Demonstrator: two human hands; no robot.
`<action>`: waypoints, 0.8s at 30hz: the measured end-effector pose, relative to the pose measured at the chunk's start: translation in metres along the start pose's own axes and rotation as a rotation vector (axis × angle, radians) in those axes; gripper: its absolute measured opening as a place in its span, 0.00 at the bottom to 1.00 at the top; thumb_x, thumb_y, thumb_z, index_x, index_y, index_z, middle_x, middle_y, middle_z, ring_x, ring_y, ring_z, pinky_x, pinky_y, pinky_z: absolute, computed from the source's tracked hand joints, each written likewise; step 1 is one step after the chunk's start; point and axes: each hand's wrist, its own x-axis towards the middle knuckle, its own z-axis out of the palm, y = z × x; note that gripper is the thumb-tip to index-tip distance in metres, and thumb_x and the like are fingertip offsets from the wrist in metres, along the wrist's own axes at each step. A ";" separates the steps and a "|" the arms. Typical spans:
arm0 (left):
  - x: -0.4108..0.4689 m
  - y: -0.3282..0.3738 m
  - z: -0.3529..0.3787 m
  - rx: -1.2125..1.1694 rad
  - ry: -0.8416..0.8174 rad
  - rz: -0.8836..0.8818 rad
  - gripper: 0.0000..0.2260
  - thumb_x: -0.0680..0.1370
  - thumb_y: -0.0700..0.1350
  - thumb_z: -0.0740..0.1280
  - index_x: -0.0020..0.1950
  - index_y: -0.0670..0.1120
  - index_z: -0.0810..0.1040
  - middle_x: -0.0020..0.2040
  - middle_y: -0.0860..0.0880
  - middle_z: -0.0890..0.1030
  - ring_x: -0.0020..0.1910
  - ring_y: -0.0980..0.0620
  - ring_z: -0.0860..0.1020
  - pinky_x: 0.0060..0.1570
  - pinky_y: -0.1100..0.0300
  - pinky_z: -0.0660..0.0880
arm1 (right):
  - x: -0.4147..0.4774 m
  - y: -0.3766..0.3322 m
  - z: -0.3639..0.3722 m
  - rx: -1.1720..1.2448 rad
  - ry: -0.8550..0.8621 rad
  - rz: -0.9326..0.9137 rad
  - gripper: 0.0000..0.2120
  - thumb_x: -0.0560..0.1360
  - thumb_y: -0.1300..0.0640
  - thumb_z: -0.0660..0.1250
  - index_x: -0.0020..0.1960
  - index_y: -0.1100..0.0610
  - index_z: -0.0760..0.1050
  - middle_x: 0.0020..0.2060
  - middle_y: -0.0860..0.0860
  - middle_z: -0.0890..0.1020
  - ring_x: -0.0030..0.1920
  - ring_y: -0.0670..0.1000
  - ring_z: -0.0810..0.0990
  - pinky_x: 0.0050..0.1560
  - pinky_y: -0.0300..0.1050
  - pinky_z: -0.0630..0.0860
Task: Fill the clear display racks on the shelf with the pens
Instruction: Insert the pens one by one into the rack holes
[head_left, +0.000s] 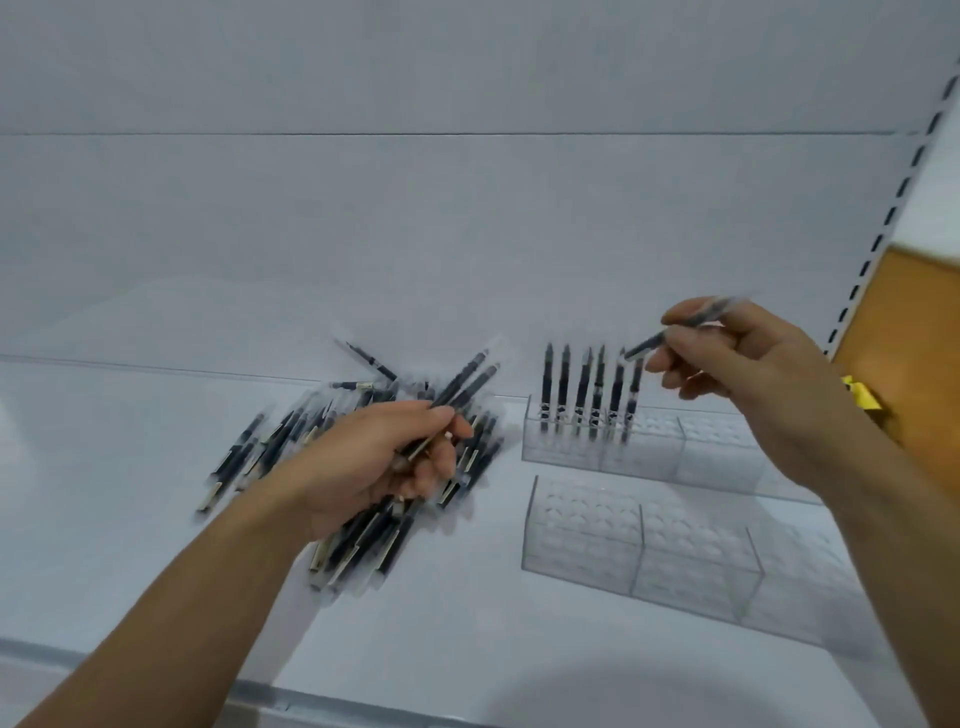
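A heap of dark pens (270, 447) in clear sleeves lies on the white shelf (130, 519). My left hand (379, 462) hovers over the heap and grips a few pens (467, 376) that point up to the right. Two clear display racks stand to the right. The rear rack (649, 447) has several pens (587, 389) standing upright in its left end. The front rack (644, 540) holds none. My right hand (737, 358) pinches a single pen (649, 343) above the rear rack, tip slanting down toward the standing pens.
A white back panel rises behind the shelf. A slotted upright (883, 228) runs along the right side, with a brown board (914, 322) and a yellow tag (860, 392) beyond it. The shelf's front edge (156, 670) crosses the lower left.
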 end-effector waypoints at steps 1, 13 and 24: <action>0.006 0.001 0.005 -0.011 0.023 0.031 0.11 0.82 0.47 0.60 0.50 0.44 0.80 0.35 0.47 0.79 0.27 0.54 0.73 0.25 0.65 0.68 | 0.001 0.001 -0.002 -0.017 0.032 0.012 0.04 0.76 0.56 0.67 0.50 0.53 0.78 0.37 0.51 0.85 0.35 0.47 0.81 0.36 0.36 0.78; 0.076 0.006 0.077 -0.019 0.099 0.346 0.10 0.83 0.44 0.58 0.50 0.44 0.78 0.35 0.50 0.82 0.35 0.54 0.80 0.33 0.64 0.75 | 0.030 0.028 -0.019 -0.345 0.240 0.104 0.03 0.78 0.55 0.68 0.47 0.49 0.81 0.39 0.46 0.84 0.39 0.42 0.83 0.40 0.36 0.79; 0.086 -0.022 0.082 -0.117 0.103 0.347 0.10 0.83 0.45 0.59 0.53 0.44 0.79 0.36 0.50 0.82 0.35 0.53 0.79 0.34 0.65 0.75 | 0.044 0.051 -0.019 -0.611 0.194 0.157 0.06 0.78 0.52 0.68 0.49 0.53 0.81 0.41 0.49 0.84 0.38 0.40 0.83 0.48 0.48 0.81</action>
